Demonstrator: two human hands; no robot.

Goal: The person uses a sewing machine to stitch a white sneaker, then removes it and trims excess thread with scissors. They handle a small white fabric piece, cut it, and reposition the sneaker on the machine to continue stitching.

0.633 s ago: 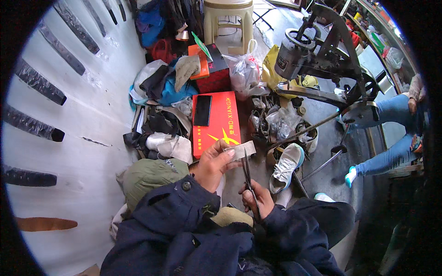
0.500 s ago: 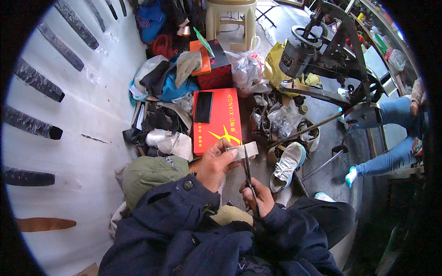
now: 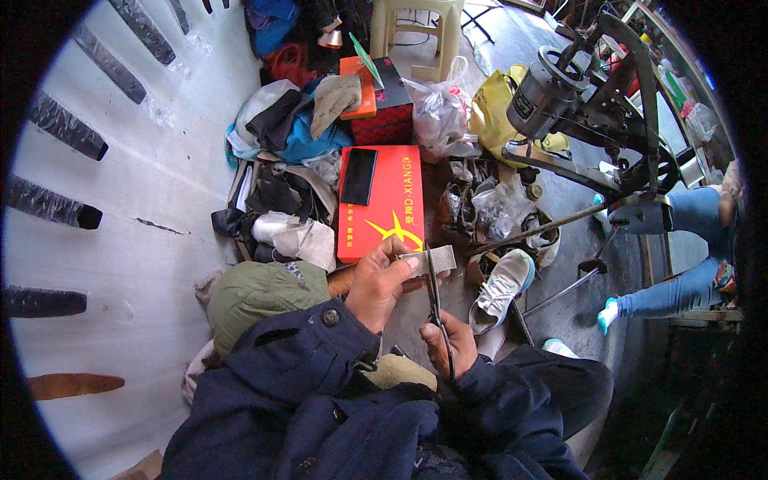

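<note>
Between the thumb and fingers of my left hand [image 3: 379,280] is a small grey-white strip of material [image 3: 441,258], its free end pointing right. My right hand [image 3: 450,344] is closed around the handles of dark metal scissors [image 3: 434,292]. The blades point away from me and cross the strip just right of my left fingertips. Whether the blades have cut into it I cannot tell. Beyond my left hand lies a red box [image 3: 382,192] with a black phone [image 3: 359,177] on its lid.
A white sneaker [image 3: 502,292] sits right of my hands, near a metal hand-cranked sewing machine [image 3: 552,104]. At left are a green cloth bundle [image 3: 260,300] and piled fabric scraps [image 3: 284,196]. A cream stool [image 3: 432,24] stands behind plastic bags [image 3: 440,112]. Another person's jeans-clad legs [image 3: 668,304] are at right.
The view has shifted slightly, so the surroundings sit a little differently in the picture. Both hands keep their grip, with the scissors still across the strip.
</note>
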